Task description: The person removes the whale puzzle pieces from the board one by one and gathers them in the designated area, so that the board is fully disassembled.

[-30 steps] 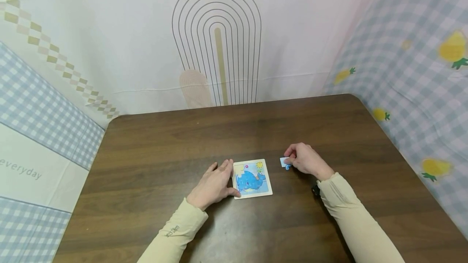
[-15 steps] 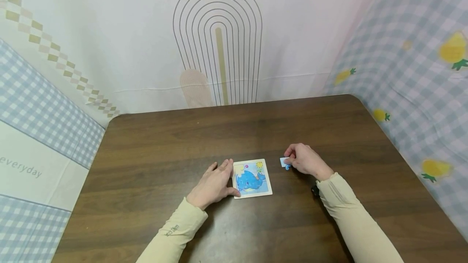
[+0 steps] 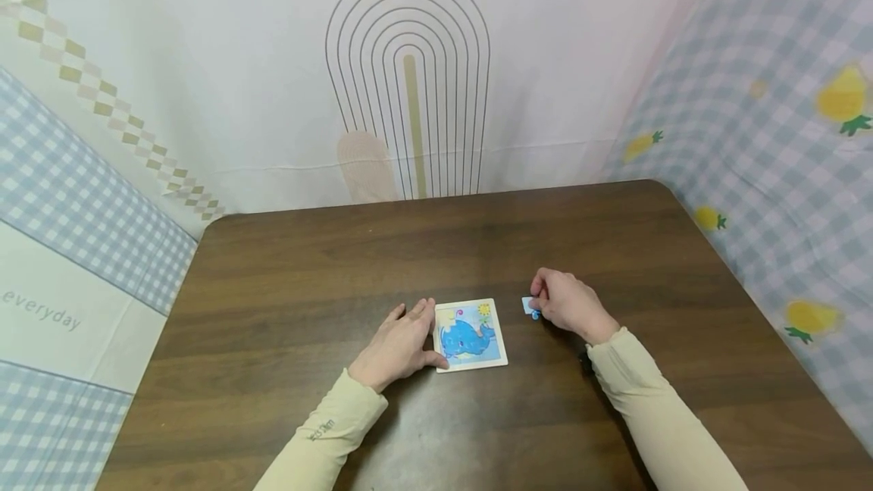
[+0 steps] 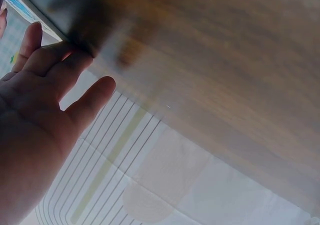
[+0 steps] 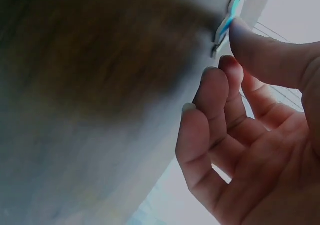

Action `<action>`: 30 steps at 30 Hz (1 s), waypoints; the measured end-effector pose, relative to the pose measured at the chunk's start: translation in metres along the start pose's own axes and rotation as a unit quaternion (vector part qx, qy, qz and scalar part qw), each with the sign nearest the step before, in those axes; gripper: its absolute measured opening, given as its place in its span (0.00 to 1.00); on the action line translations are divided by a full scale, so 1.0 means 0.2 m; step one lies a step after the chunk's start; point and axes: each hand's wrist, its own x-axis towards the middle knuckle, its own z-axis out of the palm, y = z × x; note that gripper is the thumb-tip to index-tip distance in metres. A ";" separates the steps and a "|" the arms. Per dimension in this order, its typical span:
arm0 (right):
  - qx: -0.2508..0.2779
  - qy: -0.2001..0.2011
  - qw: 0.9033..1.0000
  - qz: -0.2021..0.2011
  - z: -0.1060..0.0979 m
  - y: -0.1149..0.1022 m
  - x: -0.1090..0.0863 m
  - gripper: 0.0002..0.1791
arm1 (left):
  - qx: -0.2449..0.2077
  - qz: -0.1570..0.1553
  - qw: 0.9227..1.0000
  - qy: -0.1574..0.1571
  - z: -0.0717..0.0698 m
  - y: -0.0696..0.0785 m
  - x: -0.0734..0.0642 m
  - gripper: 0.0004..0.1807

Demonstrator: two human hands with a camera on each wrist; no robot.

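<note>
A square puzzle board with a pale frame lies on the table, showing a blue whale and a yellow sun. At its left edge rests my left hand, fingers extended along the upper left side and thumb on the lower left corner. To the right of the board, my right hand pinches a small light-blue puzzle piece with the thumb and index finger. In the right wrist view the thumb presses on the puzzle piece, which is seen nearly edge-on close to the tabletop; the other fingers are curled loosely beside it.
The dark wood table has rounded far corners. A pale cloth with arch lines hangs behind it, and a checked cloth with yellow fruit hangs on the right. A small black object shows at the right cuff.
The right hand and its forearm have shifted slightly nearer the body, still at the puzzle piece. The left hand and the board have stayed in place.
</note>
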 end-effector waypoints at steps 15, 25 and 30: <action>0.010 0.065 0.996 -0.063 0.06 -0.16 -0.02 0.10 | 0.007 -0.002 1.000 -0.001 0.00 0.01 0.00 0.53; -0.045 0.081 0.987 -0.135 0.14 -0.31 -0.03 0.09 | 0.007 -0.003 1.000 -0.002 0.00 0.00 0.00 0.52; -0.070 0.078 0.982 -0.159 0.19 -0.37 -0.05 0.15 | 0.010 0.003 1.000 0.002 0.01 0.00 0.00 0.51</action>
